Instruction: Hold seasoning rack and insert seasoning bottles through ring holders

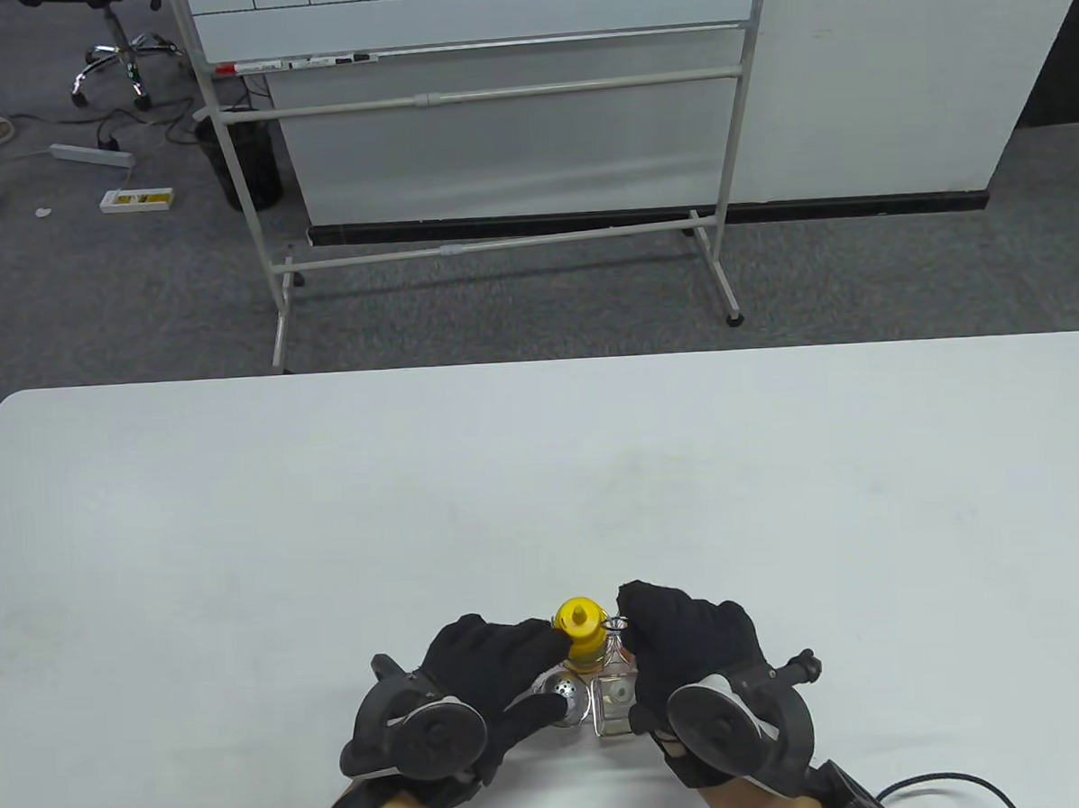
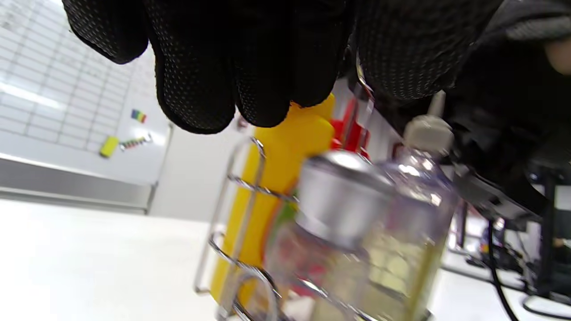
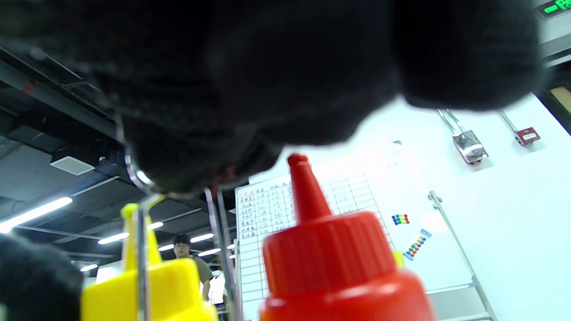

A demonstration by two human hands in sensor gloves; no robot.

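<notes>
A wire seasoning rack (image 2: 236,223) stands at the table's near edge. In its rings are a yellow squeeze bottle (image 1: 579,632), a silver-lidded shaker (image 1: 562,690) and a glass bottle with a white cap (image 1: 616,700). A red squeeze bottle (image 3: 330,258) stands under my right hand (image 1: 664,628), hidden in the table view. My right hand pinches the rack's top wire handle (image 1: 616,623). My left hand (image 1: 517,662) holds its fingertips (image 2: 250,89) against the yellow bottle's cap (image 2: 308,129), with the thumb beside the shaker.
The white table (image 1: 544,494) stretches far and to both sides of the rack. A wheeled whiteboard (image 1: 488,109) stands on the floor beyond the table. A black cable (image 1: 948,780) runs off at the bottom right.
</notes>
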